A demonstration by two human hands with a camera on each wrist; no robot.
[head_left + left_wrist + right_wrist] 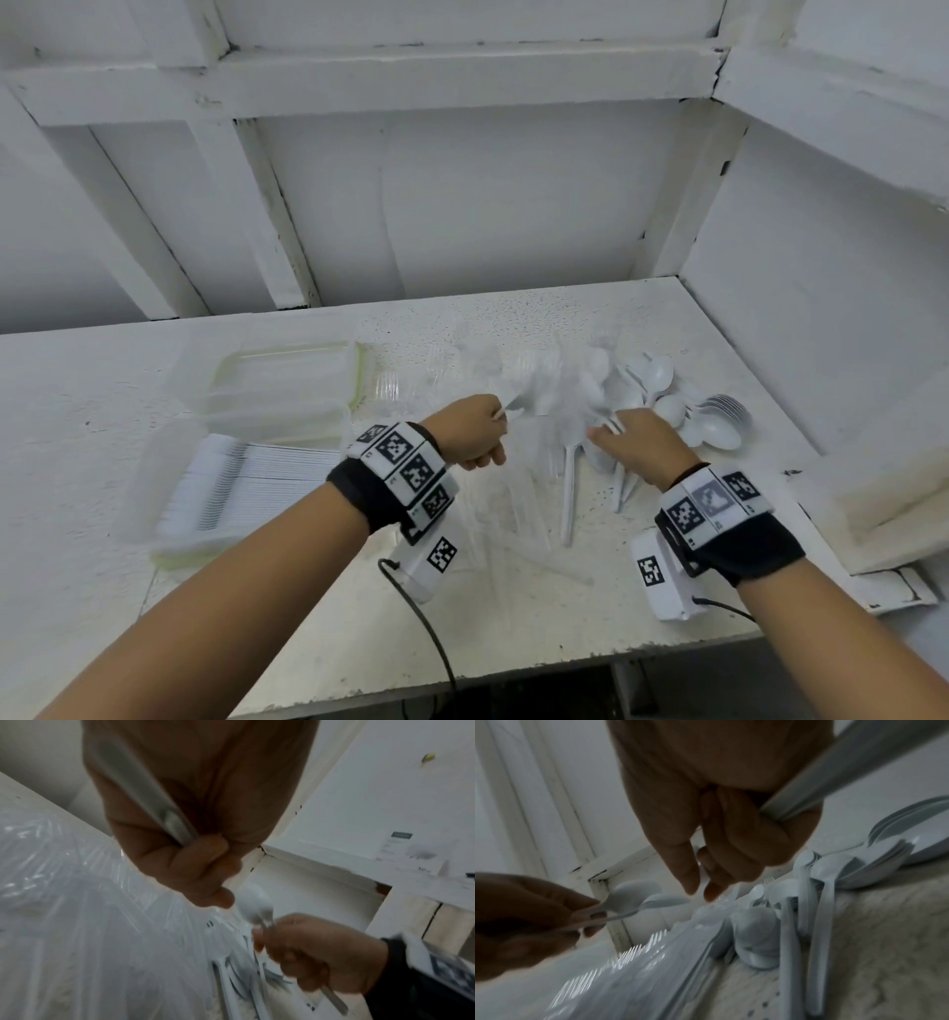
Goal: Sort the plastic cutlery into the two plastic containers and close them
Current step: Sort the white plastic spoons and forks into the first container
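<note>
Left hand curled round spoons; right hand grips spoon handles. Spoon pile on table just ahead of right hand, handles toward person. Open container far left, nearer left hand.

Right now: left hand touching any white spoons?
Touching. In the right wrist view the left hand pinches the handles of white spoons, fingers curled round them.
</note>
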